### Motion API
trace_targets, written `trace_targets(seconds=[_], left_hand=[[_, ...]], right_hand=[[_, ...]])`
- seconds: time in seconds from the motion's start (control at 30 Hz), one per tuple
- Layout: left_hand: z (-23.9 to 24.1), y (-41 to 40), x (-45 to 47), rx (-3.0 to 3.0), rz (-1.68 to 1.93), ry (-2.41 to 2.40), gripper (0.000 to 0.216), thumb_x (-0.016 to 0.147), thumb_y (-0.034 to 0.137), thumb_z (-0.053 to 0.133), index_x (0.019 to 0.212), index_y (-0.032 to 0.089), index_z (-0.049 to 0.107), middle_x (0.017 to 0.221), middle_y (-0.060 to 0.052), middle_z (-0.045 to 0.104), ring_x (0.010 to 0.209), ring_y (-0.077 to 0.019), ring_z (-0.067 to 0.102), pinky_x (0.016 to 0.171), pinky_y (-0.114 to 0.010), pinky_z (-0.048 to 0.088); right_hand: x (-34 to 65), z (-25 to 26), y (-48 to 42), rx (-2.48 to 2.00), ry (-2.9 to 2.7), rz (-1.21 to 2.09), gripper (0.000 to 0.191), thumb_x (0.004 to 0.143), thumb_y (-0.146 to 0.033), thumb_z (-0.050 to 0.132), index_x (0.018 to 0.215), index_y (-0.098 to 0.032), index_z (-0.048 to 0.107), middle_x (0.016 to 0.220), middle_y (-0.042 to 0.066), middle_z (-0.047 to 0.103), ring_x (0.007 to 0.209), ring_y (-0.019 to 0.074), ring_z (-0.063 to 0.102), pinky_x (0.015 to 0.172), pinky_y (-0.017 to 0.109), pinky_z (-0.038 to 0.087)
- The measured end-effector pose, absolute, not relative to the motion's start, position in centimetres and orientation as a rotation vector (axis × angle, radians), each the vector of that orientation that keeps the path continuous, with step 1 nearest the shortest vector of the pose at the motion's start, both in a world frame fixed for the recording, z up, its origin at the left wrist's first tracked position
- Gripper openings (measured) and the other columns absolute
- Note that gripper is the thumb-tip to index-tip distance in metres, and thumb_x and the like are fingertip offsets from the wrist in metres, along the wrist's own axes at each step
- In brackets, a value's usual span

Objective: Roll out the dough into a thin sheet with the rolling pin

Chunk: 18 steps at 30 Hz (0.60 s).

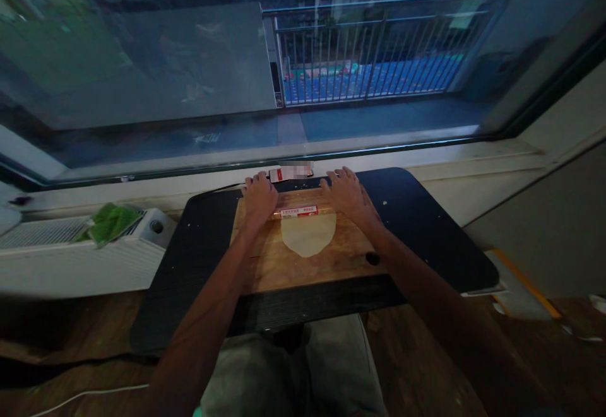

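Observation:
A rolling pin (pixel 298 211) with a red-and-white label lies crosswise on a wooden board (pixel 277 272). My left hand (pixel 259 197) is over its left end, fingers bent forward past it. My right hand (pixel 348 195) covers the right end, its fingers somewhat spread and curved down. Both palms hide the ends of the pin. Beneath and in front of the pin, a thin, pale sheet of dough (pixel 308 237) is spread flat, rounded at its near edge. The pin covers part of the dough's far side.
The board rests on a black table (pixel 303 303) against a window sill. Behind the board is a phone-like object (pixel 279 175), partly blurred. A green cloth (pixel 111 223) lies on a white radiator-like unit (pixel 137 256) at left. White crumbs dot the tabletop.

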<state>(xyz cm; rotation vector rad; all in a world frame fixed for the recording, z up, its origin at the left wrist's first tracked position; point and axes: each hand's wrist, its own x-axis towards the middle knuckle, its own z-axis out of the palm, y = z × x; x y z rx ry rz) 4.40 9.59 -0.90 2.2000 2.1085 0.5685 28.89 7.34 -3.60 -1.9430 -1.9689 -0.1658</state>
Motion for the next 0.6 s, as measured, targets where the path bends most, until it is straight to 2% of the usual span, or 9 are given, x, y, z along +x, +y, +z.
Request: trace_targets(seconds=[0.13,0.27,0.43,0.6], left_hand=[[-0.7,7.8,4.5,2.193,0.485,2.160,0.050,0.111,0.026,0.040,0.155,0.009,0.055,0.150,-0.030,0.064,0.143,-0.0437,0.055,0.113,-0.060,0.051],[-0.9,6.0,4.5,2.198,0.415,2.202,0.050,0.111,0.030,0.042,0.152,0.008,0.060,0.152,-0.031,0.063,0.144,-0.0455,0.055,0.115,-0.061,0.050],[-2.3,2.0,3.9,2.296,0.400,2.180,0.055,0.111,0.030,0.044,0.161,0.010,0.056,0.155,-0.027,0.063,0.146,-0.0421,0.057,0.119,-0.056,0.047],[-3.4,-0.8,3.1,2.427,0.415,2.090,0.055,0.112,0.027,0.040,0.162,0.012,0.056,0.160,-0.024,0.063,0.155,-0.0388,0.050,0.125,-0.054,0.042]], right_hand=[[29.3,-4.8,6.5,-1.938,-2.026,-0.177,0.047,0.116,-0.040,0.046,0.150,-0.017,0.070,0.156,0.021,0.068,0.157,0.0408,0.049,0.128,0.062,0.040],[29.6,-6.1,4.7,-1.900,-2.017,-0.215,0.051,0.114,-0.035,0.049,0.159,-0.017,0.063,0.164,0.021,0.063,0.162,0.0418,0.045,0.130,0.067,0.036],[29.4,-6.2,0.4,-1.746,-2.130,-0.242,0.052,0.111,-0.023,0.044,0.158,-0.010,0.064,0.161,0.022,0.066,0.159,0.0371,0.051,0.135,0.061,0.034],[28.8,-5.8,-3.5,-1.728,-2.113,-0.283,0.054,0.113,-0.023,0.038,0.156,-0.006,0.064,0.162,0.023,0.065,0.160,0.0369,0.051,0.136,0.059,0.035]])
